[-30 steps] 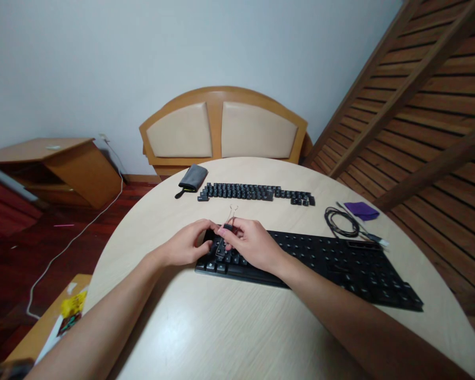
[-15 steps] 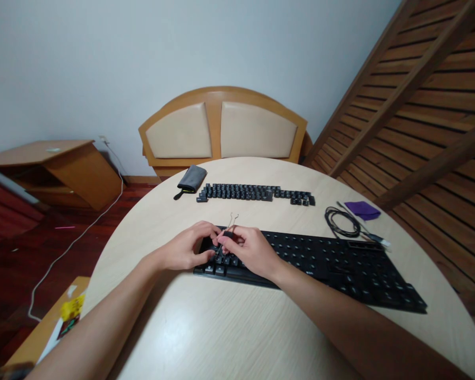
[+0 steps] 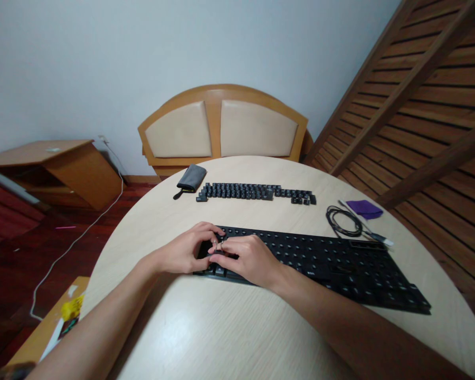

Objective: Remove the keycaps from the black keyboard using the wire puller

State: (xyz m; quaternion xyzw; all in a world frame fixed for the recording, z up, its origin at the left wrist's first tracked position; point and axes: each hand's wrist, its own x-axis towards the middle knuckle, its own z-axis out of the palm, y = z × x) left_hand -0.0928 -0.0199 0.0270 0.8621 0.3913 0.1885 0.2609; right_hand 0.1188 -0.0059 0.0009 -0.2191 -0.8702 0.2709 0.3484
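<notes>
Bench (image 3: 174, 327) carries black keyboard (image 3: 296, 250), with loose keycaps (image 3: 237, 191) lined up behind, probably to preserve layout. Left hand (image 3: 182, 249), grip apart, likely steadies keyboard's left end; right hand (image 3: 253, 259) has its grip clamped on a wire tool (image 3: 219, 246) there, presumably for control.

Single view taken from camera worn on person's head; faced forward and steeply down across pale, round, wood-grained table (image 3: 206, 327); bare left hand (image 3: 180, 252) and bare right hand (image 3: 255, 258) seen from above and behind, at arm's reach; long black plastic keyboard (image 3: 301, 256) caught just below centre; arched wooden headboard with cream panels (image 3: 216, 124) and plain pale wall (image 3: 221, 42) taken in farther off; wide field covered.
</notes>
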